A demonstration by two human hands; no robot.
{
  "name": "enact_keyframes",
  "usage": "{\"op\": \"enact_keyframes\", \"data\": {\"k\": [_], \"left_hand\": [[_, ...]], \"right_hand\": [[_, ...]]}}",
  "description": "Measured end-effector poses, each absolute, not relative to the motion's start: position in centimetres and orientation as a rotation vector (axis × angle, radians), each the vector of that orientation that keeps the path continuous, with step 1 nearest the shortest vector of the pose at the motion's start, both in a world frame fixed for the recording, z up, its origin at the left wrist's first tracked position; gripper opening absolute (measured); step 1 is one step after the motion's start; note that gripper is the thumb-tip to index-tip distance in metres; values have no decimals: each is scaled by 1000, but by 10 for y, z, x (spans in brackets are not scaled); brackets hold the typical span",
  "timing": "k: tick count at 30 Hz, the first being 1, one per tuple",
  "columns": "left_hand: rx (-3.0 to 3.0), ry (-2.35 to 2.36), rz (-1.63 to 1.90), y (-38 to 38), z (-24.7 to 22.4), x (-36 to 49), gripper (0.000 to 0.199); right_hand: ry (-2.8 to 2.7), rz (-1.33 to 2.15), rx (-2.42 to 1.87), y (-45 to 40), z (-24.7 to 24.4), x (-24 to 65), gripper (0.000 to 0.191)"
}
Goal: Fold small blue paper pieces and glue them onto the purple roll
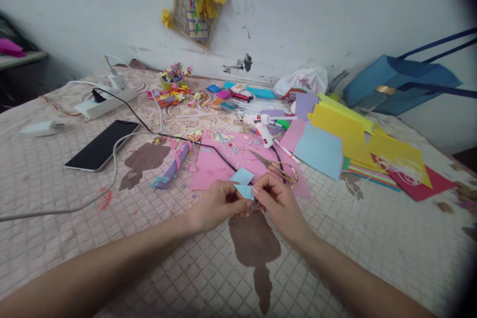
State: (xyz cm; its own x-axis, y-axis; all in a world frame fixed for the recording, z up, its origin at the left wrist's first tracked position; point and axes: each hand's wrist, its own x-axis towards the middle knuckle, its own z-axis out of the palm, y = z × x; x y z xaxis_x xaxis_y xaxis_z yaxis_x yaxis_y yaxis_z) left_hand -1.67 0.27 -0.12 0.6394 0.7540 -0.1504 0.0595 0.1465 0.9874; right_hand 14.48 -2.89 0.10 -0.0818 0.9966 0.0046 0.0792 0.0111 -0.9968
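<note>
Between my two hands is a small piece of light blue paper point(245, 191), pinched at both sides. My left hand point(219, 201) grips its left part with thumb and fingers. On its right part, my right hand point(278, 198) closes with thumb and fingertips. Just beyond my fingers lies another light blue paper piece point(242, 176). Gold-handled scissors point(278, 165) rest on a pink sheet point(210, 171) past my right hand. A purple paper roll point(173, 166) with pink and blue strips lies to the left of the pink sheet.
A white glue gun point(264, 129) stands behind the scissors among paper scraps. Coloured sheets point(335, 124) and a blue bag point(395, 84) are at the right. A tablet point(102, 145), a power strip point(106, 104) and cables lie at the left. A small pot point(174, 79) stands at the back.
</note>
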Motion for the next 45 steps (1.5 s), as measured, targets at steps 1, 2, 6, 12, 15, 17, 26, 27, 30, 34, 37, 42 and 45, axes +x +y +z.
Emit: {"op": "enact_keyframes", "data": {"k": [1,2,6,12,15,17,26,27,30,34,37,42,45], "left_hand": [[1331,759,579,3,-2,-16,25],[1312,759,577,2,-2,-16,25],[1336,799,553,-1,-5,-15,26],[1360,750,550,-2,-2,-15,25],[1320,749,545,1,-3,-16,28],[1316,751,613,3,-3,-17,29],[1343,829,764,5,3,-18,27],[1352,854,778,5,3,-18,27],[1349,907,815,6,5,-18,29],[1325,898,799,6,5,-17,31],[1366,900,831,6,6,-18,29],[1415,957,900,8,9,-20,29],[1397,958,873,9,9,-20,27]], "right_hand": [[-1334,1217,-1220,-29,1,145,19],[-1335,1207,-1216,-29,1,144,19],[-1327,1185,-1212,-30,1,144,19],[-1315,1204,-1206,-30,-1,142,20],[-1313,1166,-1212,-29,-2,143,21],[-1317,1142,-1231,-28,-3,144,22],[-1324,1174,-1257,-28,-5,145,22],[-1323,1175,-1256,-28,-5,145,22],[-1314,1180,-1249,-28,-5,145,23],[-1285,1178,-1252,-28,-6,145,24],[-1253,1230,-1259,-28,-6,144,27],[-1310,1335,-1166,-30,-5,142,36],[-1377,1325,-1211,-30,-4,142,26]]}}
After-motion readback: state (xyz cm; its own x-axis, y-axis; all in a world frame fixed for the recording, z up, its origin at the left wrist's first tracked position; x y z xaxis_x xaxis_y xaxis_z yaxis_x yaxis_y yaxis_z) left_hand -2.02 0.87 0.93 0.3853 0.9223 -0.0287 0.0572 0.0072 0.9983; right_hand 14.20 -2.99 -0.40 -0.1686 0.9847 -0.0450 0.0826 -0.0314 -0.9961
